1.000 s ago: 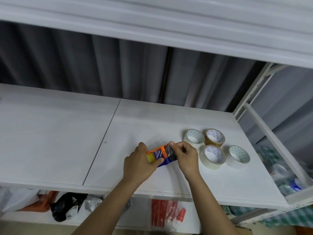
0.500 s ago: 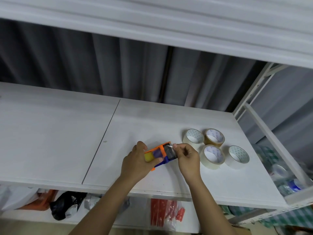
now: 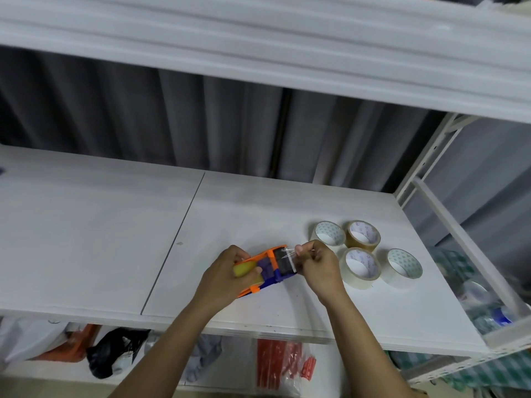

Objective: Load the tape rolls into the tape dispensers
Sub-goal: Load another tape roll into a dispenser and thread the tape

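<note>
An orange and blue tape dispenser (image 3: 271,268) with a yellow handle lies on the white shelf (image 3: 115,239). My left hand (image 3: 224,278) grips it round the handle. My right hand (image 3: 319,265) pinches a clear strip of tape at the dispenser's front end, fingers curled. Several tape rolls lie flat to the right: a clear roll (image 3: 360,267) closest to my right hand, a brown roll (image 3: 363,235), a white-cored roll (image 3: 329,234) and another clear roll (image 3: 403,267).
An upper shelf board (image 3: 258,47) overhangs the work area. A white metal frame (image 3: 465,248) bounds the right side, with wrapped goods (image 3: 482,308) beyond it. Bags (image 3: 115,351) and red packets (image 3: 280,366) lie on the shelf below.
My right hand has drawn away from the dispenser's front to the right, pulling the clear tape end out. My left hand keeps its hold on the handle.
</note>
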The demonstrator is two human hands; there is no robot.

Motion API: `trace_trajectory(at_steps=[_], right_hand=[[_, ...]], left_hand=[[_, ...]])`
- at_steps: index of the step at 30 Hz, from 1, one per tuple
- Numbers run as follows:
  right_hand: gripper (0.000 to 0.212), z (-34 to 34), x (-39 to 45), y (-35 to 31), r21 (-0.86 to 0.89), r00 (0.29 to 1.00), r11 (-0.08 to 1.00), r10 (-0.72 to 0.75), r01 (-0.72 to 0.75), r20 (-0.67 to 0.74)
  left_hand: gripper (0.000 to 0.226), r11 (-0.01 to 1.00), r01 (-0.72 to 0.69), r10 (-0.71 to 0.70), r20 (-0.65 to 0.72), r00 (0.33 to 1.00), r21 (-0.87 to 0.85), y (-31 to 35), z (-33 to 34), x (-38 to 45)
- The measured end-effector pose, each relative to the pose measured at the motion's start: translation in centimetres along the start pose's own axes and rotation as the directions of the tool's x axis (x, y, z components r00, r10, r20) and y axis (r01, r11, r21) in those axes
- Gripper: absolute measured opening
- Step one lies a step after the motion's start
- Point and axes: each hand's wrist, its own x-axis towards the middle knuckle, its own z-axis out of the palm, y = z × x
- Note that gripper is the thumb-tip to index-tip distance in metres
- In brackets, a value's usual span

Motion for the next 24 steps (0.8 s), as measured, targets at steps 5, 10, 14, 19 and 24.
trace_trajectory(at_steps=[5, 10, 14, 19, 24], right_hand=[[0.018, -0.7, -0.1, -0.2, 0.207, 0.996, 0.974, 0.080, -0.089, 0.050], [0.019, -0.4, -0.7, -0.3, 0.331, 0.987, 0.930, 0.145, -0.159, 0.065], [0.018, -0.5, -0.9, -0.3, 0.328, 0.994, 0.939, 0.107, -0.104, 0.008], [0.017, -0.8, -1.1, -2.1, 0.307, 0.996, 0.952, -0.035, 0.007, 0.084], [0.008, -0.7, -1.4, -2.9, 0.355, 0.985, 0.932, 0.014, -0.076, 0.174]], left_hand=[[0.019, 0.990, -0.010, 0.014, 0.028, 1.000, -0.142, -0.5, -0.6, -0.2], [0.018, 0.993, -0.060, 0.069, 0.090, 0.994, -0.099, -0.4, -1.3, -0.3], [0.026, 0.873, -0.251, 0.202, 0.158, 0.967, 0.418, -0.2, -1.6, 0.0], [0.067, 0.923, -0.263, 0.214, 0.192, 0.958, 0.280, 1.7, -0.6, -0.1], [0.069, 0.950, -0.224, 0.226, 0.015, 0.974, 0.218, 2.0, 1.4, -0.1]])
